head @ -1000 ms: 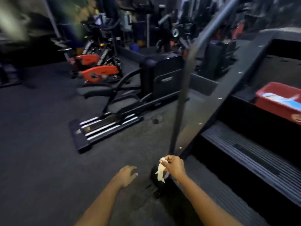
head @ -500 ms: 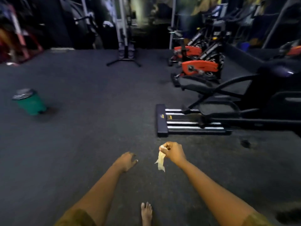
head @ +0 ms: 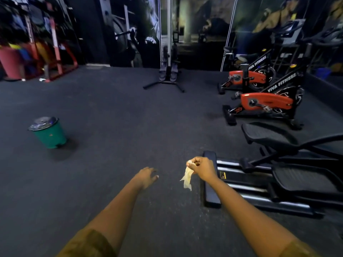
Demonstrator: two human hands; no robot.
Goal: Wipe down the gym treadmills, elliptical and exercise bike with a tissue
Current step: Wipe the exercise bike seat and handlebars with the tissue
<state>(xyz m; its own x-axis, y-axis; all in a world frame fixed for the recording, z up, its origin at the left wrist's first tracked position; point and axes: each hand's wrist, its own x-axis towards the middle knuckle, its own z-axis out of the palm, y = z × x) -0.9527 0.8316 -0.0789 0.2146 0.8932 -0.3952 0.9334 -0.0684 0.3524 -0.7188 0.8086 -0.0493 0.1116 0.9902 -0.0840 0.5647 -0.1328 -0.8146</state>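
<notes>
My right hand (head: 202, 168) is closed on a crumpled whitish tissue (head: 187, 178) that hangs down from my fingers, above the dark floor. My left hand (head: 147, 176) is held out beside it, palm down, fingers loosely apart and empty. The black elliptical (head: 278, 175) lies low at the right, its rear bar just right of my right hand. Two red and black exercise bikes (head: 265, 102) stand behind it at the right back.
A green pedal bin (head: 49, 133) with a silvery lid stands on the floor at the left. A cable machine stand (head: 168, 75) is at the back centre. Red racks (head: 53, 51) with gear fill the back left. Dark floor (head: 115, 127) stretches between bin and elliptical.
The view has swung left, away from the dark steps and red tray, to the open floor; the green bin has come into view. My hands keep their pose, the tissue still held.
</notes>
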